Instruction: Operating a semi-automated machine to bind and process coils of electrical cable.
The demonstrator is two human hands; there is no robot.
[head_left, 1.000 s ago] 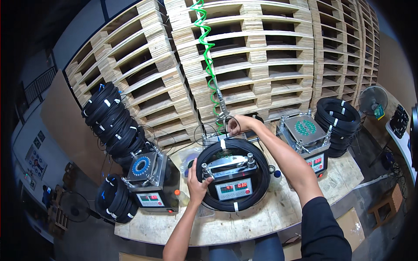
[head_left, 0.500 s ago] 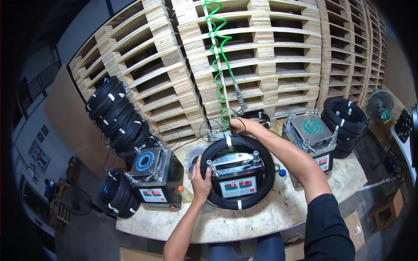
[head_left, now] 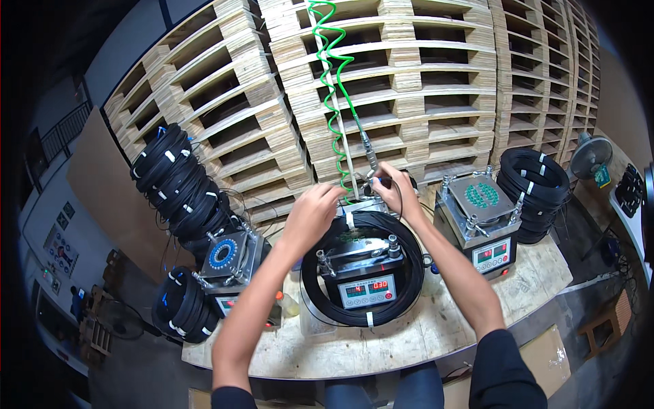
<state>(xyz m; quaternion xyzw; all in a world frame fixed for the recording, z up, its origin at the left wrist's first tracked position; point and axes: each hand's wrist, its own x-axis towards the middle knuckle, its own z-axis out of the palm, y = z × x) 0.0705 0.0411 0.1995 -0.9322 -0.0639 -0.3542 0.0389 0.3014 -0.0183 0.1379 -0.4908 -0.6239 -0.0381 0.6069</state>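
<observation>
A coil of black cable [head_left: 310, 290] with white ties rings the front of the middle test machine [head_left: 402, 264], whose red digits are lit. Behind the coil's top, my right hand [head_left: 396, 194] is closed in a pinch on a thin black cable end, with a small blue piece at the fingertips. Just above these fingers hangs an air gun [head_left: 371, 157] on a green coiled hose [head_left: 338, 58]. My left hand [head_left: 312, 217] is over the coil's upper left, fingers together and bent toward the machine's back; what they hold, if anything, is hidden.
A machine with a blue-ringed plate [head_left: 225, 253] stands left, another with a green-dotted plate [head_left: 482, 196] right. Tall stacks of cable coils [head_left: 178, 184] rise left; more coils [head_left: 535, 180] sit right. An orange-capped bottle [head_left: 289, 305] stands on the table. Wooden pallets [head_left: 402, 85] rise behind.
My left hand has let go of the coil's left rim and moved up and to the right. The right hand has shifted right, a cable end now showing in it. The middle display's digits have changed.
</observation>
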